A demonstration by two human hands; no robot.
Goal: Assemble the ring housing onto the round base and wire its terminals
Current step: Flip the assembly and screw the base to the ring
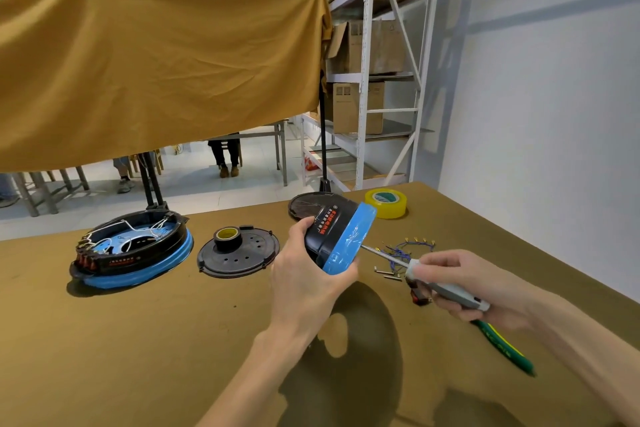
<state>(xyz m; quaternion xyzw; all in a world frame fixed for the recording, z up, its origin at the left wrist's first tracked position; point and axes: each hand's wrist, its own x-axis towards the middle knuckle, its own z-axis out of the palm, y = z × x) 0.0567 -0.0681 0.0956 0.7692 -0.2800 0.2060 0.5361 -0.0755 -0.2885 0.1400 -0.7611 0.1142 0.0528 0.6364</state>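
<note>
My left hand (304,274) grips a black ring housing with a blue round base (341,236), held on edge above the table with the blue face turned right. My right hand (474,284) holds a grey electric screwdriver (446,289). Its metal shaft (381,252) points left and its tip reaches the blue face. A second unit (135,250), black ring on blue base with white wires and red terminals inside, lies flat at the left. Blue wires with gold terminals (412,246) and loose screws (388,272) lie beyond the screwdriver.
A black perforated cover (252,253) carries a roll of black tape (227,237). Another black disc (304,204) and a yellow tape roll (386,203) lie further back. Green-handled pliers (502,345) rest under my right forearm. A tan cloth hangs behind; shelving stands at right.
</note>
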